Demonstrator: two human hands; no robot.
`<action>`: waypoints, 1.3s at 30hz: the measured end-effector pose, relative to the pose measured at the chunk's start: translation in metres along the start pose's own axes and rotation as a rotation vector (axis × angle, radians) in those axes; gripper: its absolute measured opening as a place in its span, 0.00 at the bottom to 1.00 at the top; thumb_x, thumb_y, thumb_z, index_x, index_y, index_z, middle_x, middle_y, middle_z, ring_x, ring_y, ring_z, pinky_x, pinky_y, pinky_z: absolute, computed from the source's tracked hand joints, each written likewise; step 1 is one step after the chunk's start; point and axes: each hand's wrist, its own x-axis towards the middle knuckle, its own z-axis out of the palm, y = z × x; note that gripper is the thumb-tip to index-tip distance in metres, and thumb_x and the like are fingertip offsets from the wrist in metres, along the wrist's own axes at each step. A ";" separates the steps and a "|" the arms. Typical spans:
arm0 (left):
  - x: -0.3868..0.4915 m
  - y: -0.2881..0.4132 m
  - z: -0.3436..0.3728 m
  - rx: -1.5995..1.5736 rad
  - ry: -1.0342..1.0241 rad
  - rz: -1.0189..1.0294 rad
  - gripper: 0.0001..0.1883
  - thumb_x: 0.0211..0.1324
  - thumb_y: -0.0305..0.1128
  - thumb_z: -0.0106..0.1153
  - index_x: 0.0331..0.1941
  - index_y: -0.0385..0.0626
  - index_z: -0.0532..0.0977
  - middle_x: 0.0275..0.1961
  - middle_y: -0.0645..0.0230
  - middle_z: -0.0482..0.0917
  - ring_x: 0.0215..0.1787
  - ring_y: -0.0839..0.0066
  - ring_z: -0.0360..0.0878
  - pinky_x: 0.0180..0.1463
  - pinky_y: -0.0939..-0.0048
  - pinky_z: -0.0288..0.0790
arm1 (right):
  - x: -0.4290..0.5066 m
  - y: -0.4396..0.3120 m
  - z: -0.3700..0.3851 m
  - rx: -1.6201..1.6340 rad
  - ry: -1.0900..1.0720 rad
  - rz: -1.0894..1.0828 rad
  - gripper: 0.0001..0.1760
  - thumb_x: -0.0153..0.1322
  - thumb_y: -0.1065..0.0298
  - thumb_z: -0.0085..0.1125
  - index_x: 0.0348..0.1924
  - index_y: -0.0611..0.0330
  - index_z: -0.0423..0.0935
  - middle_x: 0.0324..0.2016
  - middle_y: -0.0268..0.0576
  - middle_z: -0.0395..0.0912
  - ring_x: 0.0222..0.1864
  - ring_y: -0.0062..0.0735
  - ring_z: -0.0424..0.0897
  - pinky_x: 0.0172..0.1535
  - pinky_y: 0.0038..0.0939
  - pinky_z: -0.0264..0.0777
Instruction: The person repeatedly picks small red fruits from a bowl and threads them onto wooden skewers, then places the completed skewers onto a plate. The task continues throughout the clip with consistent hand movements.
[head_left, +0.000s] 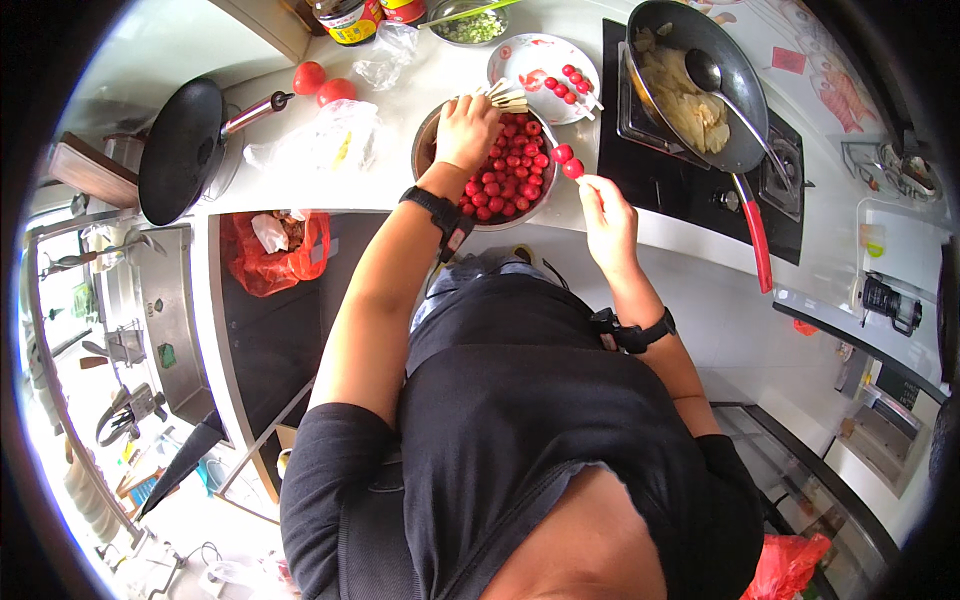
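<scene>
A round metal bowl (551, 180) full of small red fruits (512, 161) stands at the counter's front edge. A bundle of pale sticks (510, 100) lies at its far rim. My left hand (469, 131) is over the bowl's upper left, fingers bent down beside the sticks; whether it grips anything is hidden. To the right of the bowl, my right hand (609, 217) pinches a skewer with two red fruits (568, 160) at its upper end. Behind the bowl, a white patterned plate (510, 56) holds two short fruit skewers (570, 84).
A wok (750, 112) with pale food and a ladle rests on the black stove (675, 180) at right. Tomatoes (336, 91), plastic bags (337, 135), jars (349, 22) and a bowl of chopped greens (476, 28) are on the counter. A black pan (180, 150) stands at left.
</scene>
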 end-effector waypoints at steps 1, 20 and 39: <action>-0.002 0.001 -0.005 -0.084 -0.014 -0.050 0.16 0.45 0.40 0.60 0.40 0.52 0.75 0.39 0.70 0.74 0.41 0.68 0.73 0.45 0.65 0.65 | 0.000 -0.001 0.000 0.002 -0.010 0.021 0.09 0.69 0.69 0.53 0.39 0.62 0.74 0.28 0.46 0.78 0.26 0.30 0.77 0.31 0.26 0.69; -0.042 0.005 -0.042 -1.099 -0.133 -0.701 0.11 0.51 0.26 0.58 0.40 0.43 0.73 0.42 0.65 0.78 0.43 0.68 0.77 0.49 0.73 0.68 | 0.017 -0.022 -0.007 0.010 0.014 -0.031 0.09 0.69 0.69 0.53 0.41 0.63 0.76 0.24 0.29 0.74 0.25 0.11 0.66 0.29 0.16 0.62; 0.010 0.047 -0.013 -1.116 -0.271 -0.636 0.14 0.54 0.41 0.57 0.40 0.46 0.76 0.40 0.66 0.78 0.46 0.69 0.74 0.51 0.65 0.64 | -0.002 -0.011 -0.026 0.036 0.100 -0.002 0.08 0.69 0.70 0.54 0.40 0.63 0.75 0.22 0.38 0.75 0.22 0.17 0.69 0.27 0.20 0.65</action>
